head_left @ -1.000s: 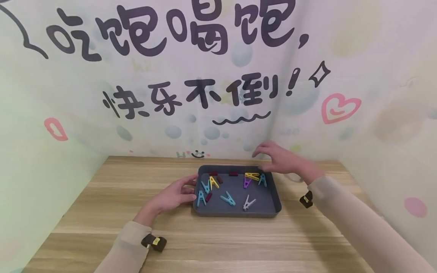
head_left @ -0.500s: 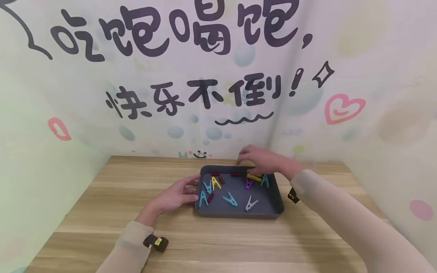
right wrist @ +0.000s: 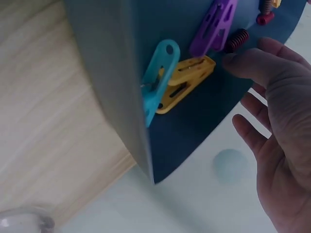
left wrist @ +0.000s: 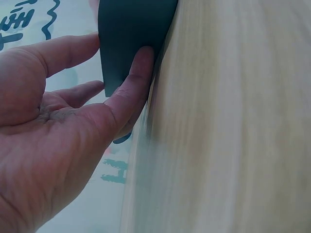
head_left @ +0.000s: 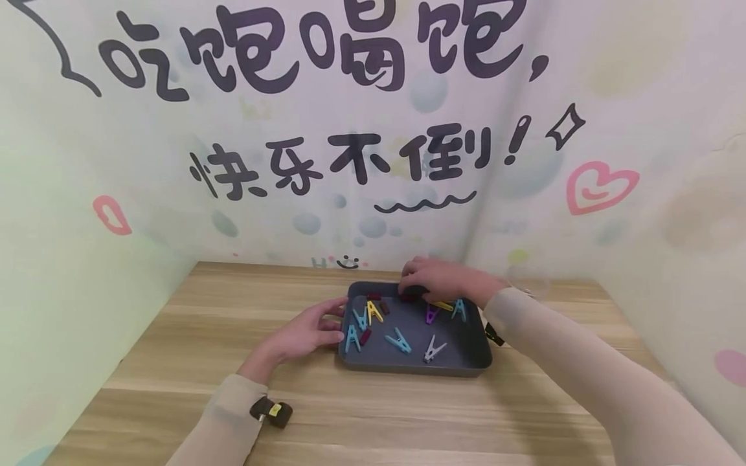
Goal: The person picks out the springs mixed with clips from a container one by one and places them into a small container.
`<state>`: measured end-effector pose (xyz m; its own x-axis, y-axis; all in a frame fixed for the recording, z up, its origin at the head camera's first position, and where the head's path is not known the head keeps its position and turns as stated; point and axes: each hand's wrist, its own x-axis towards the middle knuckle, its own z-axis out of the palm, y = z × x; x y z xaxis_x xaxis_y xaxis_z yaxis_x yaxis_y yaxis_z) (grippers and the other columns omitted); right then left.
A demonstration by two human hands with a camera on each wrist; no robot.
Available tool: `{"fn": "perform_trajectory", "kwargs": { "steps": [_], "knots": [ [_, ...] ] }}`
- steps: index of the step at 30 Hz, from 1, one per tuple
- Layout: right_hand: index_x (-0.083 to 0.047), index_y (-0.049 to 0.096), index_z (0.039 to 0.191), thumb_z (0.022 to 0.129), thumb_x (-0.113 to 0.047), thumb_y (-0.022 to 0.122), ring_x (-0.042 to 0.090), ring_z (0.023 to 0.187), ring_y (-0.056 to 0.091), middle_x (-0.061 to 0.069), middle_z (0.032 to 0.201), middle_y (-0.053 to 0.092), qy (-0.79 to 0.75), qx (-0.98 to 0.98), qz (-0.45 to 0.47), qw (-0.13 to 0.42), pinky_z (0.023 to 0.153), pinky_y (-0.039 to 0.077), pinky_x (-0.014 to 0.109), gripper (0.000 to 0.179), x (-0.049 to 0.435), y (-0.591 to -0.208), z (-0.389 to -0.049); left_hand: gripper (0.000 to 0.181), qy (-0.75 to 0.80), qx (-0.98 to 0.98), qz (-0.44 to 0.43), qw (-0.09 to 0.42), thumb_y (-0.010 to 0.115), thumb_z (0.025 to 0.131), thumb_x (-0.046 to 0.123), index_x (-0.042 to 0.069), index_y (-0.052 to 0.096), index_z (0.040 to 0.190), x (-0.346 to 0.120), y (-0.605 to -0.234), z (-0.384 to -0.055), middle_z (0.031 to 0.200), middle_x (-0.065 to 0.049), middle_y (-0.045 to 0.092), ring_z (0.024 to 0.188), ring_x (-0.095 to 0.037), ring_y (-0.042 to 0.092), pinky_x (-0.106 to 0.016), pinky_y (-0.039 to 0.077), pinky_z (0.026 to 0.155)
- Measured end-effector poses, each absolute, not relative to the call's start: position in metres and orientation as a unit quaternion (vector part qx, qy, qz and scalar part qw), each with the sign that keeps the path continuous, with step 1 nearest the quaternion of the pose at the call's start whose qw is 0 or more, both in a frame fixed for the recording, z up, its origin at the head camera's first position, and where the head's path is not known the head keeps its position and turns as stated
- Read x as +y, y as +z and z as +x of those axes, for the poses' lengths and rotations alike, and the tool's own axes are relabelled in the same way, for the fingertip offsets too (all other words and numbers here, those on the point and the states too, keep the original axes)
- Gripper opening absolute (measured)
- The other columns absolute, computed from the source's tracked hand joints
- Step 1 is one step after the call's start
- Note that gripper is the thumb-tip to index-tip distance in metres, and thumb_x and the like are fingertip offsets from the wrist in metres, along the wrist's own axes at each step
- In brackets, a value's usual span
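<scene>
A dark grey tray [head_left: 415, 371] holds several plastic clothespins and several small dark red ribbed pieces. My left hand [head_left: 307, 331] touches the tray's left wall with extended fingers; in the left wrist view, fingertips [left wrist: 142, 58] lie against that wall. Over the far wall reaches my right hand [head_left: 445, 280]. In the right wrist view its thumb is inside the tray beside a dark red ribbed piece [right wrist: 237, 41], and other fingers [right wrist: 250, 131] hang outside the wall. Near the thumb lie a purple clothespin [right wrist: 214, 26], a yellow clothespin [right wrist: 187, 82] and a blue clothespin [right wrist: 160, 80].
Toward the tray's front lie a light blue clothespin [head_left: 399, 341] and a white clothespin [head_left: 434, 350]. A yellow clothespin [head_left: 374, 313] is at the left. Behind the wooden table [head_left: 262, 285] stands a printed wall covering [head_left: 280, 239]. A clear object [right wrist: 24, 221] sits right of the tray.
My right hand has moved left along the tray's far wall, and its thumb has come down inside. The left hand stays at the left wall. The whole view has shifted slightly.
</scene>
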<state>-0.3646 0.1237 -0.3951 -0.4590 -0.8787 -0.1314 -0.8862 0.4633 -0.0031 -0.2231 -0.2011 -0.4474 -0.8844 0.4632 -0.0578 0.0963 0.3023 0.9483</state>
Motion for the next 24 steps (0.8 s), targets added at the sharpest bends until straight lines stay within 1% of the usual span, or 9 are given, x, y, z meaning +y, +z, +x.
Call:
{"fn": "perform_trajectory", "kwargs": {
  "steps": [6, 12, 19, 24],
  "knots": [
    [-0.028, 0.076, 0.128, 0.091, -0.007, 0.083, 0.023, 0.121, 0.055, 0.004, 0.137, 0.063, 0.054, 0.853, -0.515, 0.062, 0.105, 0.053, 0.041, 0.043, 0.119, -0.401, -0.368, 0.07, 0.559, 0.794, 0.175, 0.162, 0.064, 0.103, 0.0, -0.004, 0.029, 0.164, -0.201, -0.445, -0.223, 0.151, -0.029, 0.047, 0.134, -0.044, 0.057, -0.047, 0.055, 0.107],
    [-0.029, 0.076, 0.127, 0.091, -0.01, 0.084, 0.022, 0.12, 0.056, 0.003, 0.137, 0.062, 0.07, 0.849, -0.521, 0.056, 0.103, 0.054, 0.04, 0.041, 0.119, -0.407, -0.371, 0.071, 0.554, 0.797, 0.177, 0.16, 0.065, 0.103, 0.001, -0.005, 0.029, 0.164, -0.201, -0.445, -0.222, 0.15, -0.029, 0.048, 0.133, -0.044, 0.057, -0.049, 0.055, 0.106],
    [-0.027, 0.076, 0.126, 0.091, -0.01, 0.084, 0.023, 0.119, 0.057, 0.004, 0.135, 0.063, 0.077, 0.842, -0.532, 0.051, 0.103, 0.054, 0.04, 0.039, 0.119, -0.409, -0.37, 0.07, 0.55, 0.801, 0.175, 0.158, 0.066, 0.103, 0.002, -0.004, 0.03, 0.164, -0.201, -0.445, -0.222, 0.15, -0.028, 0.048, 0.133, -0.043, 0.058, -0.049, 0.055, 0.106],
    [-0.026, 0.077, 0.125, 0.092, -0.013, 0.084, 0.023, 0.118, 0.057, 0.004, 0.134, 0.064, 0.073, 0.84, -0.535, 0.048, 0.102, 0.054, 0.039, 0.036, 0.121, -0.411, -0.372, 0.07, 0.55, 0.801, 0.177, 0.156, 0.066, 0.103, 0.002, -0.004, 0.03, 0.163, -0.201, -0.445, -0.222, 0.15, -0.028, 0.048, 0.132, -0.043, 0.058, -0.049, 0.055, 0.106]
  ]
}}
